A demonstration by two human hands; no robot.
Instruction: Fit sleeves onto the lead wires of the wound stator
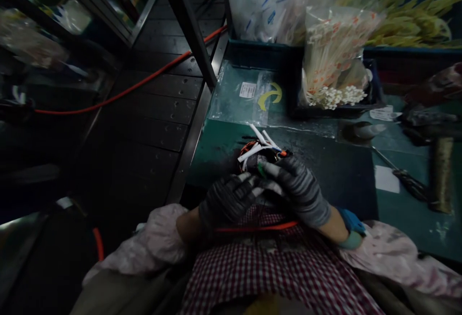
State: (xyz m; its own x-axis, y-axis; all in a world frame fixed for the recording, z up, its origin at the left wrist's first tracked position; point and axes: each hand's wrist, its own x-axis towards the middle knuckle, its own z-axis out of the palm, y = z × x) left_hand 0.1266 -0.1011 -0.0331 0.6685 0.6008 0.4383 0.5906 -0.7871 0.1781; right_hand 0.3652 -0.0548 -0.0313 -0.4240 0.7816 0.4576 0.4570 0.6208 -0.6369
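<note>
- A small wound coil assembly (pixel 260 154), with copper-orange windings and several white sleeved leads sticking up and out of it, sits at the near edge of the bench (pixel 342 170), just in front of the person's body.
- Both hands close around it from the near side. The left hand (pixel 225 199), in a dark knit glove, curls against its lower left, fingers bent inward and touching it.
- The right hand (pixel 298 187), in a grey striped knit glove with pale fingertips, wraps over its right side, fingers pinched on the leads or the body; which one is too dark to tell.
- Judged from this view, the work is partway: the white leads splay loosely and unbundled, and no tie shows around them.
- A thin orange cord (pixel 256 229) runs straight across just under the wrists, over a red-and-white checked apron (pixel 274 276).
- The bench top is dark green, worn and scuffed, with a metal edge on its left.
- Further back lies a flat clear plastic bag (pixel 245 94) with a white label and a yellow mark.
- Right of it, a dark tray holds a clear bag of white cable ties (pixel 334 60), heads bunched at the bottom.
- Behind are more clear bags and a spray of yellow ties (pixel 415 19).
- On the far right lies a screwdriver (pixel 400 170) with a dark handle.
</note>
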